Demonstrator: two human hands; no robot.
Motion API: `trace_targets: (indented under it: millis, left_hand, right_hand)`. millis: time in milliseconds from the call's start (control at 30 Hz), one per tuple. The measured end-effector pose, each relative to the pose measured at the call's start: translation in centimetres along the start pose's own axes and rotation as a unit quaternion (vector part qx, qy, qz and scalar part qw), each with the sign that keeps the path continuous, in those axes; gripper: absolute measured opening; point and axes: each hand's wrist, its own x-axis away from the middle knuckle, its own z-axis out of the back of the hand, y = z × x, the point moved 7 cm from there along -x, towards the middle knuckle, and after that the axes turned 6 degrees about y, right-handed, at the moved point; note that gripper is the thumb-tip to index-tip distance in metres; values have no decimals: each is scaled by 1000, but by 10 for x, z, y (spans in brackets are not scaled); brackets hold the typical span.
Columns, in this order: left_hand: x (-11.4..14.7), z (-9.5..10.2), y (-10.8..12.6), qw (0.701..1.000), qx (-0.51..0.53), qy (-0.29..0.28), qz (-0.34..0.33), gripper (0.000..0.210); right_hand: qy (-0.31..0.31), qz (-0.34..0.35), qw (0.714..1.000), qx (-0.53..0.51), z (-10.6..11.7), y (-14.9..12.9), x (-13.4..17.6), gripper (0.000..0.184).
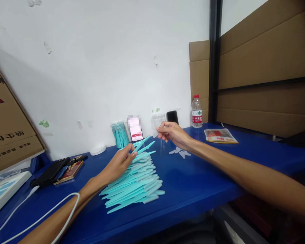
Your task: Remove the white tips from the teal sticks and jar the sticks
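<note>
My left hand is closed round a turquoise eyebrow razor, its tip pointing up and to the right. Another one or two razors stick out by the same fingers; whether they are gripped too is unclear. Below lies a large heap of turquoise razors, many with translucent caps over their right ends. My right hand pinches a small translucent cap between thumb and fingertips, just right of the razor tip and apart from it. Several loose translucent caps lie on the table beneath that hand.
On the blue table, a jar of razors, a lit phone, a clear jar and a dark phone stand by the wall. Rightward are a bottle and a packet. A white cable crosses my left forearm.
</note>
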Motion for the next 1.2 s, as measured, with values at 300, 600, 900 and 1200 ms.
trace_targets:
  millis: [300, 600, 900, 1200]
  left_hand:
    - [1, -1, 4, 1000, -4, -3, -5, 24]
    - [3, -5, 13, 1000, 6, -13, -14, 24]
    - [6, -10, 16, 1000, 11, -23, -13, 23]
    - [7, -12, 18, 999, 7, -27, -17, 24]
  right_hand:
    - [-29, 14, 999, 19, -9, -1, 5, 29]
    - [-47, 16, 999, 15, -13, -3, 5, 30]
    - [-75, 16, 996, 47, -26, -9, 17, 30]
    - [-91, 31, 994, 57, -28, -10, 16, 29]
